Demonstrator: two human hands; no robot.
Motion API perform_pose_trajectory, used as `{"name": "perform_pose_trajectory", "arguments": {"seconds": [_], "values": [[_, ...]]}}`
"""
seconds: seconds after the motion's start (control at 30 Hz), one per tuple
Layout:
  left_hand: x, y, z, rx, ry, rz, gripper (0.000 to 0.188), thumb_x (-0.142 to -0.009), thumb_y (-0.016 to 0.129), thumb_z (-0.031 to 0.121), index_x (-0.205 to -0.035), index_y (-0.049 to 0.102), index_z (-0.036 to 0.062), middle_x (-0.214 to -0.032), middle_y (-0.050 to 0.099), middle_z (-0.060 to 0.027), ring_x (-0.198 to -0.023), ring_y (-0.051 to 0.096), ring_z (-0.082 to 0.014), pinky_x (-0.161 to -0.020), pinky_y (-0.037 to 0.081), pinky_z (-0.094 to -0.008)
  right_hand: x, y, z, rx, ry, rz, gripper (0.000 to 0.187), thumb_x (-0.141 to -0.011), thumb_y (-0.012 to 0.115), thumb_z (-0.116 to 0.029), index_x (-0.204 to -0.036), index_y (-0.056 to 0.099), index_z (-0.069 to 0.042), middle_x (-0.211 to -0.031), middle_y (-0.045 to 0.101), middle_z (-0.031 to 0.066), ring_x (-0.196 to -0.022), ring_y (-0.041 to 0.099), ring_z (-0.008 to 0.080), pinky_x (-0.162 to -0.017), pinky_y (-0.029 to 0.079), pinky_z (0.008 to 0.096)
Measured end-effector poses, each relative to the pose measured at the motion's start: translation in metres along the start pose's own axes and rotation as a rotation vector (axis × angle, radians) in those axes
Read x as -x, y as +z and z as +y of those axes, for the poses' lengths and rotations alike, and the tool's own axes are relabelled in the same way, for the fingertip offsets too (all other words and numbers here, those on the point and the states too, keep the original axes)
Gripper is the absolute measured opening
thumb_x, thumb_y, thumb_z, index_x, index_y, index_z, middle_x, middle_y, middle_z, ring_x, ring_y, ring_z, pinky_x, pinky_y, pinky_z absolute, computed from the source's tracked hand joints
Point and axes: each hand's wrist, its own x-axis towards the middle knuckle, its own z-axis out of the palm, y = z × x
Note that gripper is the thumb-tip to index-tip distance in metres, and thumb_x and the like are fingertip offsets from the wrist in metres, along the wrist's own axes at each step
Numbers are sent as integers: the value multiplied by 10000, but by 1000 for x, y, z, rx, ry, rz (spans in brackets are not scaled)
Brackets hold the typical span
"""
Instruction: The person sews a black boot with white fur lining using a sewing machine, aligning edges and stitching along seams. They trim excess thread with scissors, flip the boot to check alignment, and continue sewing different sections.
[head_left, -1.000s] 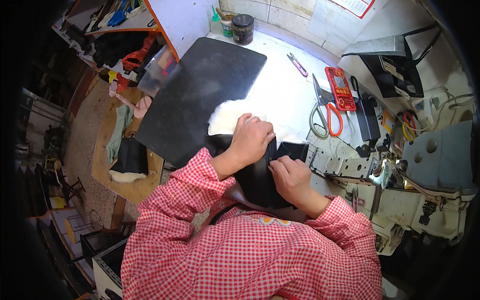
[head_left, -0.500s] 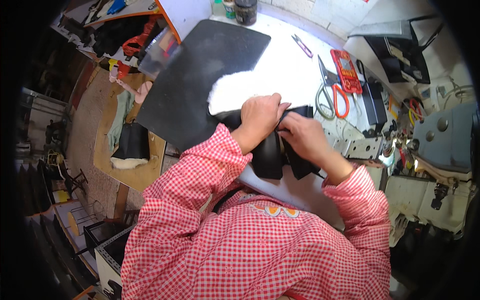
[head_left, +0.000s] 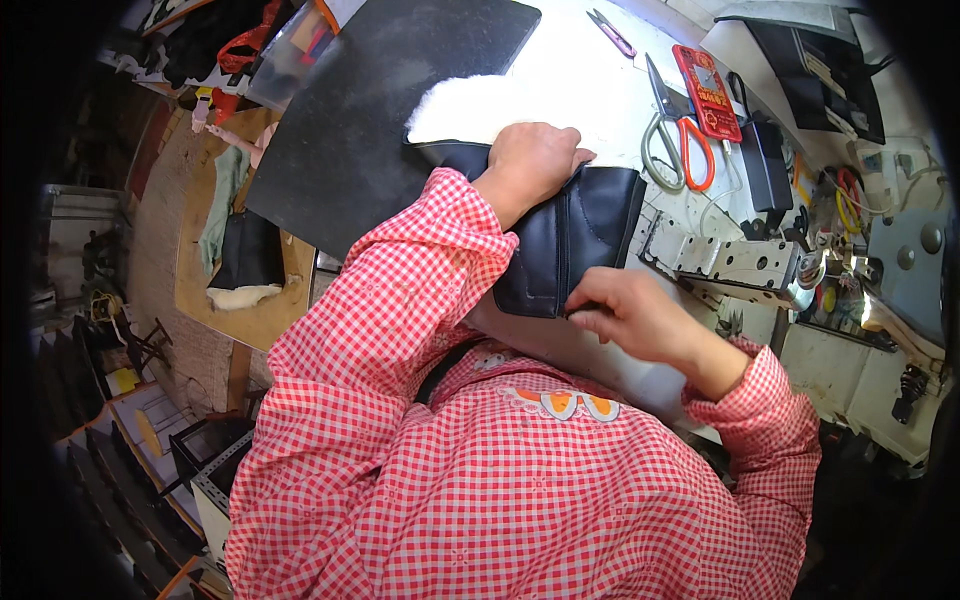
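Observation:
A black leather piece [head_left: 595, 215] with a lengthwise seam lies on the white worktable in front of me. White fleece [head_left: 465, 108] shows along its far left part. My left hand [head_left: 535, 160] is closed at the far end of the leather, thumb and fingers pinching its edge. Lower down, my right hand [head_left: 635, 312] is closed at the near edge by the seam's end, its fingertips pinched on the leather there. The palm side of both hands is hidden.
A dark flat board [head_left: 370, 130] covers the table's left. Scissors with grey and orange handles [head_left: 680, 150], small thread snips [head_left: 612, 33] and a red phone-shaped item [head_left: 708, 92] lie at far right. Sewing machine metalwork [head_left: 730, 262] stands right; a wooden board [head_left: 195, 225] is at left.
My right hand has moved from beside the left hand down to the near edge of the leather. The leather now lies flatter, with its two flaps together. The whole view has shifted.

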Motion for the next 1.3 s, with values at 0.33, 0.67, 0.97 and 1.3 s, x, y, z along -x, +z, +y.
{"name": "perform_pose_trajectory", "arguments": {"seconds": [0.33, 0.67, 0.97, 1.3], "values": [[6, -10, 0, 80, 12, 16, 322, -960, 547, 373, -838, 636, 89, -735, 652, -160, -715, 642, -367, -628, 485, -457, -19, 6, 12, -89, 256, -99, 145, -845, 682, -151, -908, 686, -21, -719, 673, 110, -591, 644, 198, -565, 504, 330], [10, -11, 2, 16, 14, 3, 272, -962, 556, 330, -854, 634, 93, -763, 661, -155, -757, 652, -362, -656, 491, -459, -24, 33, 24, 455, 31, 54, 147, -793, 686, -201, -859, 673, -70, -773, 678, 153, -776, 663, 359, -669, 518, 477], [7, -10, 1, -13, 7, -36, 214, -940, 592, 295, -874, 645, 98, -775, 674, -149, -768, 665, -349, -667, 504, -445, 0, 57, 30, 596, -250, 302, 116, -783, 635, -158, -848, 631, -62, -726, 609, 106, -635, 618, 288, -573, 487, 417], [4, -8, 2, -44, -8, -70, 232, -938, 593, 313, -911, 679, 99, -793, 698, -135, -766, 681, -324, -687, 529, -420, 11, 92, 47, 721, -489, 727, 133, -742, 692, -85, -866, 650, -60, -643, 498, 17, -536, 517, 159, -503, 362, 305]]}}
